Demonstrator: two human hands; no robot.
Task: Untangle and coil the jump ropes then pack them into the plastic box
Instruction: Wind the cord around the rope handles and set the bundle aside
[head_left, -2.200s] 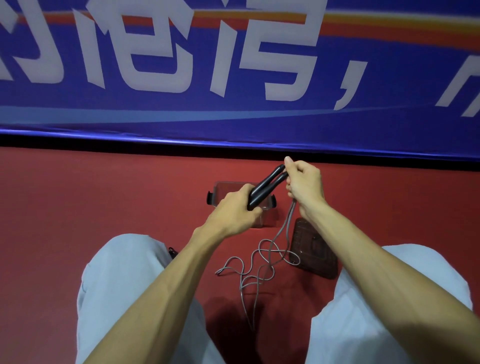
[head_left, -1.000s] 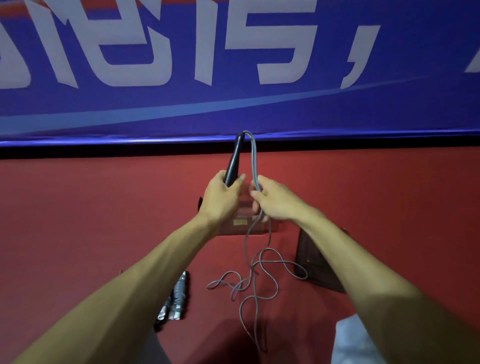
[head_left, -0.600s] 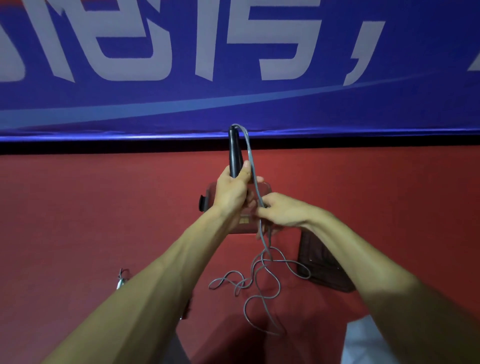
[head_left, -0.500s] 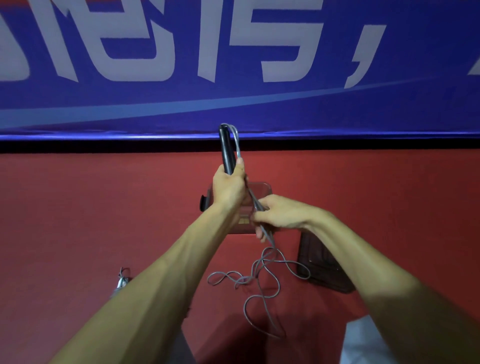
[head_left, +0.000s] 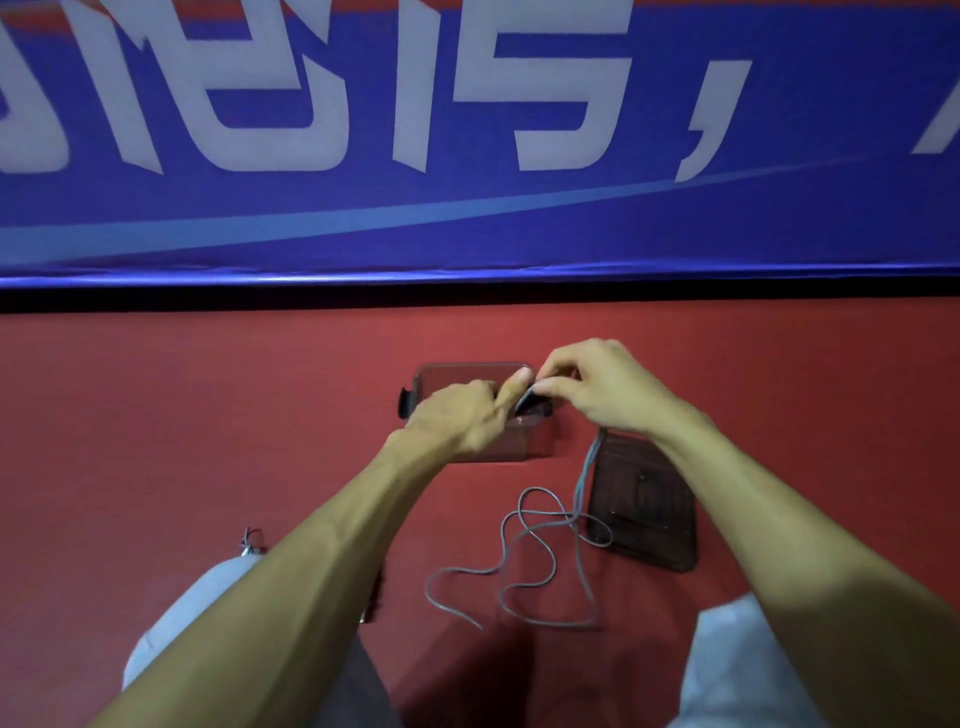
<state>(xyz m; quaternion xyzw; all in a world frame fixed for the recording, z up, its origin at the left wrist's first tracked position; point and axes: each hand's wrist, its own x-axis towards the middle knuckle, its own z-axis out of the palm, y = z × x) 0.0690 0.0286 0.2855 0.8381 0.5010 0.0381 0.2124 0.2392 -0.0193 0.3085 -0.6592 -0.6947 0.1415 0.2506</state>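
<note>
red floor (head_left: 208, 415) under a blue banner (head_left: 467, 234). plastic box (head_left: 457, 371) stands far centre, lid (head_left: 644, 499) just right. left hand (head_left: 457, 415) grips the jump rope (head_left: 583, 470) handles over the box; right hand (head_left: 597, 384) pinches its cord; slack loops lie on the near floor.

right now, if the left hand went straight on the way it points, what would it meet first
Probably the right hand, whose fingertips pinch the grey cord just ahead of the left hand above the plastic box; depth is unclear.
</note>
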